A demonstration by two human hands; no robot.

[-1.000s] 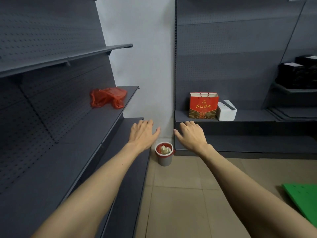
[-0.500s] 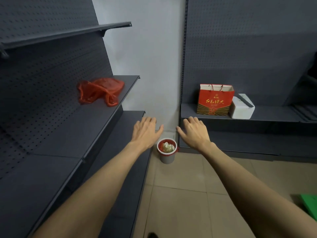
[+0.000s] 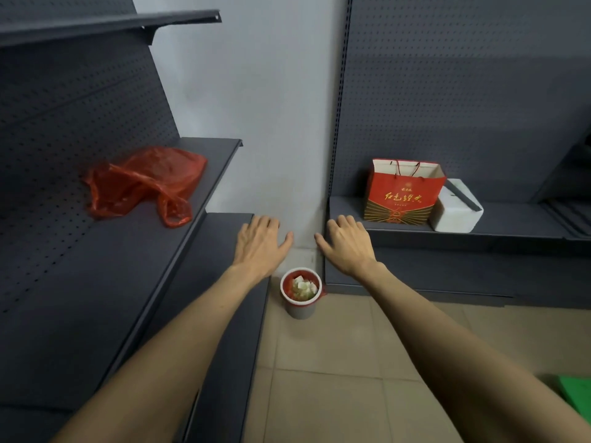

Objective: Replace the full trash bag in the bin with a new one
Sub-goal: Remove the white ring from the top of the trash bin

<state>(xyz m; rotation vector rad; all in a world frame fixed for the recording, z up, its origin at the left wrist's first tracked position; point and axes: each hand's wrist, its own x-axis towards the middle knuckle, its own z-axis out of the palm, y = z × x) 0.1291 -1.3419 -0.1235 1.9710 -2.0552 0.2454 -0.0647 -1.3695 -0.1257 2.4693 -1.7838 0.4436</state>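
A small grey bin point(image 3: 301, 307) stands on the tiled floor in the corner between two dark shelf units. Its red trash bag point(image 3: 289, 284) lines the rim and holds white and greenish waste. A loose red plastic bag point(image 3: 144, 182) lies crumpled on the left middle shelf. My left hand point(image 3: 259, 245) and my right hand point(image 3: 348, 246) are stretched forward, palms down, fingers straight, in the air above and beyond the bin. Neither hand touches anything.
A red paper gift bag point(image 3: 403, 196) and a white box point(image 3: 455, 208) sit on the right shelf point(image 3: 511, 222). The left shelf unit point(image 3: 96, 282) juts out beside the bin. A green object point(image 3: 577, 394) lies on the floor at the right edge.
The view has closed in on the corner and tilted down, so the bin sits lower and larger. Both hands stay open and spread in front of me.
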